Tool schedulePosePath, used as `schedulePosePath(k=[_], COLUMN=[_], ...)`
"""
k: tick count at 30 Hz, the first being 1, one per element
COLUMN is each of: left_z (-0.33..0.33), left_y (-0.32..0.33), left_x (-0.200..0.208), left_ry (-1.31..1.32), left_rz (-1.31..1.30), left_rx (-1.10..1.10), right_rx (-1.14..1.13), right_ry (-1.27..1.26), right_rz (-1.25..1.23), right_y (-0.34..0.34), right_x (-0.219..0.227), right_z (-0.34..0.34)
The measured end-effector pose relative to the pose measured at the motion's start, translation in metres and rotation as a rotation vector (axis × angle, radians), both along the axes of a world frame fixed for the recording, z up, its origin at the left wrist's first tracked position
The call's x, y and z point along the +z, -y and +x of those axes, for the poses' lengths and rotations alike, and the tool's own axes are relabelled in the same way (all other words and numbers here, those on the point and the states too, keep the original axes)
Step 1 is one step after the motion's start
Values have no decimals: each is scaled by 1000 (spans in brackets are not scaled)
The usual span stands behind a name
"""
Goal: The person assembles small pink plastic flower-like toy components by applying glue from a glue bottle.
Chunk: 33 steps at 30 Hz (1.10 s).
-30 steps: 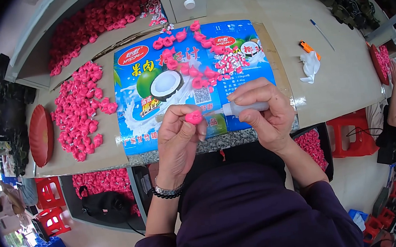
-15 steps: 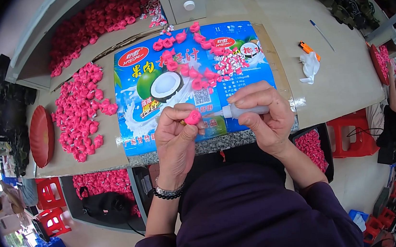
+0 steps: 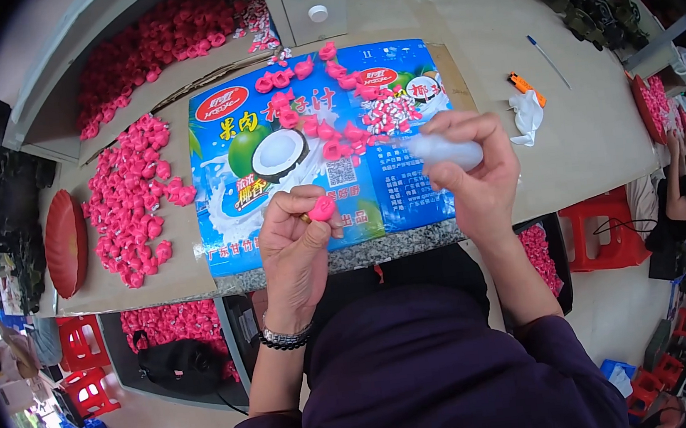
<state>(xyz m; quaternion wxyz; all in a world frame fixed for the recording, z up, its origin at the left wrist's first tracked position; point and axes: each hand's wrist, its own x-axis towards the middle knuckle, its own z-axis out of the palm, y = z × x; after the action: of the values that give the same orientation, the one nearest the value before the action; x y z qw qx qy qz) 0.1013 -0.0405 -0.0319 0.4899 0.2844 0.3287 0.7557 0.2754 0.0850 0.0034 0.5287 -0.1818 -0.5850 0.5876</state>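
Note:
Between the thumb and fingers of my left hand [image 3: 293, 228] is a small round pink piece [image 3: 322, 209], held above the near part of a blue printed cardboard sheet [image 3: 272, 179]. My right hand [image 3: 485, 170] is closed round a translucent white squeeze bottle [image 3: 447, 153], slightly blurred, its narrow end toward the left. The bottle is apart from the pink piece. Farther back on the cardboard lie a loose line of pink pieces [image 3: 329, 129] and a heap of small white-and-pink bits [image 3: 389, 114].
To the left, a big pile of pink pieces [image 3: 129, 203] lies beside a red dish [image 3: 67, 243]. An orange cutter [image 3: 527, 89], crumpled white tissue [image 3: 527, 118] and a pen [image 3: 548, 61] lie to the right. A grey machine post [image 3: 309, 13] stands behind. Someone's hand [image 3: 677, 147] shows at far right.
My right hand has drawn the bottle away from the pink piece, up and to the right. My left hand still pinches the piece. The whole view has shifted slightly.

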Motion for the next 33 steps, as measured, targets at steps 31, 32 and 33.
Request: schedulePosePath(k=[31,32,33], left_z=[8,9,10], left_y=[15,13,11], left_x=[-11,-10,-9], left_ry=[109,111,113], left_rz=[-92,-96,-101], left_rx=[-87,-80,-74], right_rx=[-220,-243,-238], right_ry=[1150,1119,1120], right_rz=[667,695,695], right_y=[-38,-39,-39], right_x=[-29,-30,-30], right_z=[-22,-22,-22])
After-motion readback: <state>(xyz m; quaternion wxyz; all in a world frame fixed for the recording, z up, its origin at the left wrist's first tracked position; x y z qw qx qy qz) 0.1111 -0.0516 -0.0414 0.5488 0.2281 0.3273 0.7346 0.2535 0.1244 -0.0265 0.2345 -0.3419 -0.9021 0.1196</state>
